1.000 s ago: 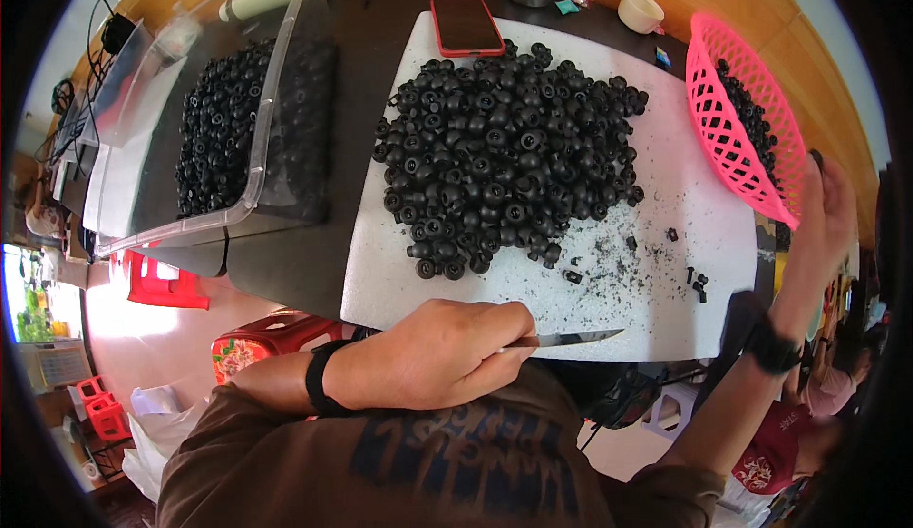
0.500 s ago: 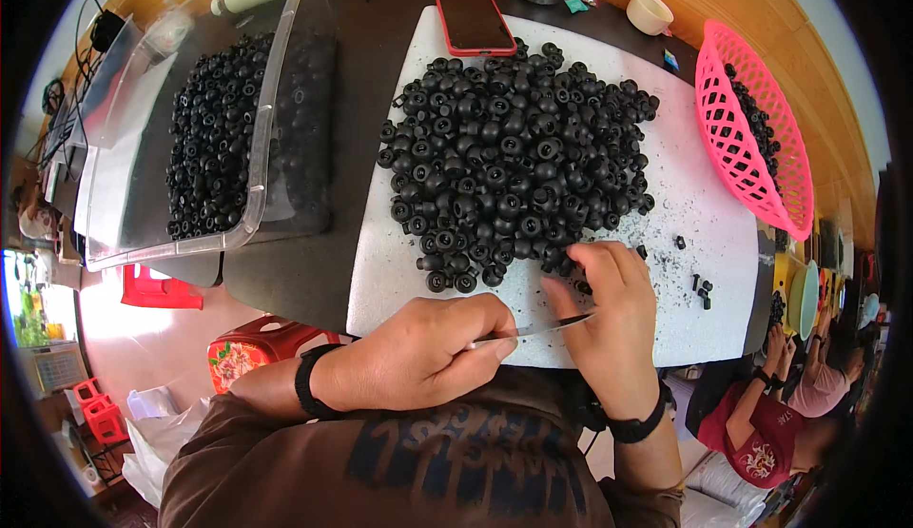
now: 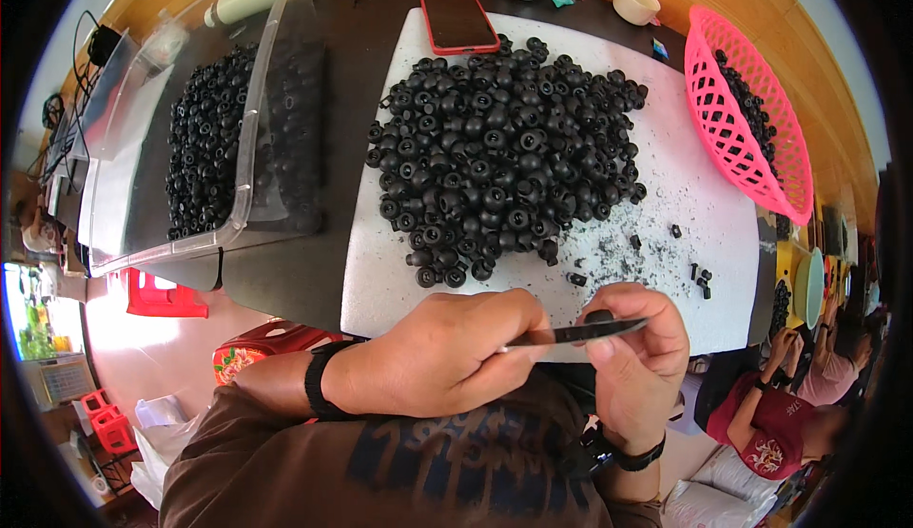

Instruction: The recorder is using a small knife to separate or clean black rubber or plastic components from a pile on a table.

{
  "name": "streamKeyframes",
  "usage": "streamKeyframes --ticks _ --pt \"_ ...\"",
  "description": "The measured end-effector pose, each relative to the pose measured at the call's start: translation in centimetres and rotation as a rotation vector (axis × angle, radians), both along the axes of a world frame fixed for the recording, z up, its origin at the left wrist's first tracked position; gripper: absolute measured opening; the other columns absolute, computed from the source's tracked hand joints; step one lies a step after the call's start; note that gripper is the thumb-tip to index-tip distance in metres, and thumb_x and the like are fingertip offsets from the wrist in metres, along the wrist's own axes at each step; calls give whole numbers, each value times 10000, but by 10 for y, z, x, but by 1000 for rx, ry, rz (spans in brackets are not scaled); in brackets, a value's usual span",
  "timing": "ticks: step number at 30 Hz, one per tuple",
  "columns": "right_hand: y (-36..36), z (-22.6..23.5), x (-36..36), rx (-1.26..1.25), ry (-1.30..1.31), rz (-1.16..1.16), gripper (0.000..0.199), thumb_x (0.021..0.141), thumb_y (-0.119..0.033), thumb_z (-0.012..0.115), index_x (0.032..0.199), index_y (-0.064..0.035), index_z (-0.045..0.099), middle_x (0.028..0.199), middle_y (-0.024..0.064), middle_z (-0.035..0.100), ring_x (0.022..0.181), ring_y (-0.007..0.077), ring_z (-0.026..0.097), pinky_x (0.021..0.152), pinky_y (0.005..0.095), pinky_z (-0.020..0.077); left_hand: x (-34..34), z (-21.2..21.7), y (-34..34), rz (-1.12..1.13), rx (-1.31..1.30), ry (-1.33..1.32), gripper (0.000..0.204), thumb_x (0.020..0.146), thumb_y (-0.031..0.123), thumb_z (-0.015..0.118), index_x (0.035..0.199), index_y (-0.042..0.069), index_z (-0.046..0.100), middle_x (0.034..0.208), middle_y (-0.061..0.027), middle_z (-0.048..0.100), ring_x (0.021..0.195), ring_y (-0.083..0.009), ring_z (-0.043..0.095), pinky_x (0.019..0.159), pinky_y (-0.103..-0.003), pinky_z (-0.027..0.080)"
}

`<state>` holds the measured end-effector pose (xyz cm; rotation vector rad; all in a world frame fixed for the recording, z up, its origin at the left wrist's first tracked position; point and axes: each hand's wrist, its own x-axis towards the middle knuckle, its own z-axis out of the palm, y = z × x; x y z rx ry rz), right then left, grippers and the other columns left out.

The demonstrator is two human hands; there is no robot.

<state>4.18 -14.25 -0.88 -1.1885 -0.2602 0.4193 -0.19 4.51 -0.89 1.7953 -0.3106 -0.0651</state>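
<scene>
- Clasps a knife [image 3: 574,333] in the left hand [image 3: 456,352]; points its blade [image 3: 623,327] rightward across the other grip;
- pinches a small black part [image 3: 599,317] in the right hand [image 3: 639,361], right beside the blade;
- has a heap of black parts [image 3: 504,147] on a white board [image 3: 666,138], beyond both grips; has a pink basket [image 3: 797,162] farther right.
</scene>
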Motion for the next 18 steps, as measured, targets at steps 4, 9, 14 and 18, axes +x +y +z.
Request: streamKeyframes --ticks 4,9,14,18 --pt "-7 -13 -6 147 -4 13 304 730 41 648 1001 4 515 994 105 517 869 125 515 780 243 431 4 -5 -15 0 53 -191 166 714 15 583 871 4 532 673 -88 545 552 -248 548 487 -316 431" --pt "-9 -12 -8 113 -43 17 284 740 51 632 988 -17 512 957 74 487 846 112 483 772 238 402 6 -6 -24 -6 186 -306 202 695 16 598 886 18 531 619 -79 504 497 -255 519 436 -340 405" --pt "-14 -11 -10 70 -23 2 270 757 72 604 989 -22 503 946 60 478 825 103 475 761 234 390 5 -3 -29 -5 278 -348 206 686 26 625 867 23 525 596 -71 475 474 -250 499 407 -344 378" --pt "-16 -9 -10 10 -65 10 279 762 78 597 1002 -19 495 942 57 478 829 101 480 768 234 391 7 -3 -32 7 284 -367 195 692 45 638 851 25 528 595 -74 476 473 -247 501 401 -345 374"
